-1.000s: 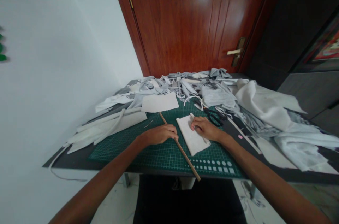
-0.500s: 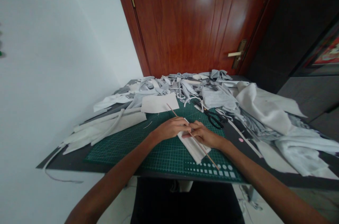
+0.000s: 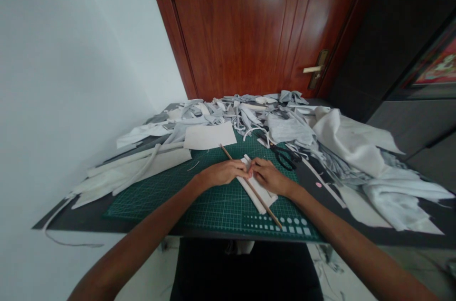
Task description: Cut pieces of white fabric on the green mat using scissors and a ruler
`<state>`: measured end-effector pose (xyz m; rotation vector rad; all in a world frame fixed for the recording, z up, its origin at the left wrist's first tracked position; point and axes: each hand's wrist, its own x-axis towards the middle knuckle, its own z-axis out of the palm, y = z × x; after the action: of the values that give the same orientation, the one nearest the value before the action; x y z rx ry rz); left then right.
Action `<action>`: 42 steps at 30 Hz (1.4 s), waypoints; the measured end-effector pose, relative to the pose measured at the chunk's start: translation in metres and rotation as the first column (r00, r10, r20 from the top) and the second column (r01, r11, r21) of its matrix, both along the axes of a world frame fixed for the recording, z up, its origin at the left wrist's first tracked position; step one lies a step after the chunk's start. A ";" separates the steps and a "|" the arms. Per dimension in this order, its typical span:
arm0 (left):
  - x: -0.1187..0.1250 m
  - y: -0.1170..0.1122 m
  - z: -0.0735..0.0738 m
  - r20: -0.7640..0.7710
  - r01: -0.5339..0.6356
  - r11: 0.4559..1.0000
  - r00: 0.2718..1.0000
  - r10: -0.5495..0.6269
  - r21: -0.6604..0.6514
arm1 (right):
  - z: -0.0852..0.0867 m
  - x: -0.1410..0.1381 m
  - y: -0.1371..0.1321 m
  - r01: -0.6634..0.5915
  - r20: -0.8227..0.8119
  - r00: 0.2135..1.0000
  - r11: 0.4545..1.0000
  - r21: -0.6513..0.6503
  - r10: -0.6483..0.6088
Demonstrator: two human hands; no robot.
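Observation:
On the green cutting mat (image 3: 210, 201), a thin wooden stick (image 3: 261, 202) lies slantwise along a narrow folded piece of white fabric (image 3: 269, 196). My left hand (image 3: 225, 173) is closed, with its fingers bent over the stick near the fabric's upper part. Close beside it, my right hand (image 3: 269, 176) has its fingertips pinched together on the fabric, almost touching the left fingers. The exact grip under the fingertips is partly hidden. Both ends of the stick stick out past the fabric.
Black-handled scissors (image 3: 284, 156) lie beyond my right hand. A flat cream piece (image 3: 210, 136) rests on the mat's far edge. Fabric scraps (image 3: 245, 116) pile up at the back, white strips (image 3: 142, 173) lie left, and larger white cloth (image 3: 351, 144) covers the right side.
My right fingers have drawn back from flat on the fabric to a pinch. The stick, which passed across them, now lies nearer the fabric's left edge. The view has shifted slightly.

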<state>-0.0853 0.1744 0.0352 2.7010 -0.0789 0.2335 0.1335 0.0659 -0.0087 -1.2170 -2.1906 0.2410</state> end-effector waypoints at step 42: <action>0.018 0.005 0.010 -0.276 0.103 0.924 0.937 -0.215 -0.368 | -0.005 0.005 0.000 0.196 0.128 0.973 0.980 -0.014 -0.193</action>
<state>-0.0672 0.1794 0.0456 2.3267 -0.1498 -0.2150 0.1381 0.0658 -0.0138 -1.4874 -2.1595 0.1154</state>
